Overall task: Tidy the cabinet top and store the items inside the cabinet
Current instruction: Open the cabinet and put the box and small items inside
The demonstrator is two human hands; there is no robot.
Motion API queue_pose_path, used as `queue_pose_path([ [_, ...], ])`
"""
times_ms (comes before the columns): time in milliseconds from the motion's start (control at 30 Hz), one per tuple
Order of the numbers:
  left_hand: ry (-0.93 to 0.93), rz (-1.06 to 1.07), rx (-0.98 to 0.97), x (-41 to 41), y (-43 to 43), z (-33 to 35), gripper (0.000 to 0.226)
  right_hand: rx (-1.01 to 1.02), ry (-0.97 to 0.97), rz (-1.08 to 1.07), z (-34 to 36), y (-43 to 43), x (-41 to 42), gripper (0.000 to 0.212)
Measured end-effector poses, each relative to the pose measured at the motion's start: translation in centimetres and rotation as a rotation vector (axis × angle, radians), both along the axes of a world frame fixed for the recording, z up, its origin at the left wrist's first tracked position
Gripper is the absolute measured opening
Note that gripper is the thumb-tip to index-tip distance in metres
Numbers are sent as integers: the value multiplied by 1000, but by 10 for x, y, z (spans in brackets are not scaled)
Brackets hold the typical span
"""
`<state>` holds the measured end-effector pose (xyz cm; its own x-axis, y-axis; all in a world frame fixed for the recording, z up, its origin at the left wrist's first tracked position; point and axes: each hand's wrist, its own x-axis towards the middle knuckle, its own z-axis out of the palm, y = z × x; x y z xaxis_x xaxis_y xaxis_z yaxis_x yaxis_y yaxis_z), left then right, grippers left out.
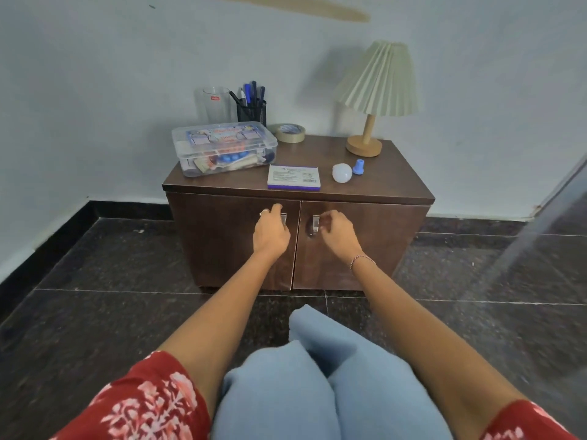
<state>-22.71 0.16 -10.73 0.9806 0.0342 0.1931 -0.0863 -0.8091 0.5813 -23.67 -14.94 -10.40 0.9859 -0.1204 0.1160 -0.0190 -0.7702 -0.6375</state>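
Left hand (271, 231), right hand (337, 231) extended forward, fingers (328, 217) curled

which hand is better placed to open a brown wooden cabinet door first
Left: the left hand curls over the left silver metal handle, while the right hand sits beside the right handle, grip unclear.

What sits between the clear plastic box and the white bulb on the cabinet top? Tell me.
The head view shows a flat white-and-purple carton there.

So the cabinet top (374, 190) is pretty loaded: plastic box (222, 147), glass (216, 104), pen holder (252, 113) and tape roll (289, 132) are parked left, lamp (365, 145) back right, carton (293, 176), bulb (342, 173) and blue cap (358, 167) out front.
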Motion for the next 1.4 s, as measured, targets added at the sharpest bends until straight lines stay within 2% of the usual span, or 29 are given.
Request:
queue_pose_path([
  [100,30,20,-44,9,-11,-10,33,179,126,-96,-8,-3,16,38],
  [200,6,37,-118,14,-18,-27,31,380,192,-90,-24,3,26,43],
  [300,-78,56,-79,17,-21,-39,32,566,122,-84,-39,17,29,40],
  [367,-130,67,-50,17,-20,-42,32,546,29,-122,-45,23,28,37],
  [467,-201,74,-12,7,-17,-48,41,460,-121,-119,-55,27,15,45],
  [567,-231,88,-8,-9,-11,-54,59,372,-193,-63,-60,28,-9,65],
  [667,-252,123,1,-22,-4,-53,82,187,-235,-87,-62,24,-30,84],
  [733,-279,139,55,-28,1,-50,94,39,-240,-122,-61,20,-39,82],
  [833,-255,148,129,-32,5,-43,82,-121,-228,-170,-52,14,-41,72],
  [967,-200,171,199,-37,0,-35,72,-463,-290,-245,-31,16,-35,64],
  [1033,-206,210,293,-40,1,-29,70,-612,-322,-213,-21,20,-32,58],
  [1100,-298,209,431,-41,4,-25,67,-716,-309,-106,-15,20,-33,47],
  [1200,-373,17,664,-38,12,-13,53,-763,-314,30,-8,18,-41,23],
  [1300,-215,-219,844,-42,18,12,35,-830,-151,176,8,16,-53,22],
  [1400,-45,-379,1087,-57,18,40,32,-1104,35,306,23,24,-70,20],
])
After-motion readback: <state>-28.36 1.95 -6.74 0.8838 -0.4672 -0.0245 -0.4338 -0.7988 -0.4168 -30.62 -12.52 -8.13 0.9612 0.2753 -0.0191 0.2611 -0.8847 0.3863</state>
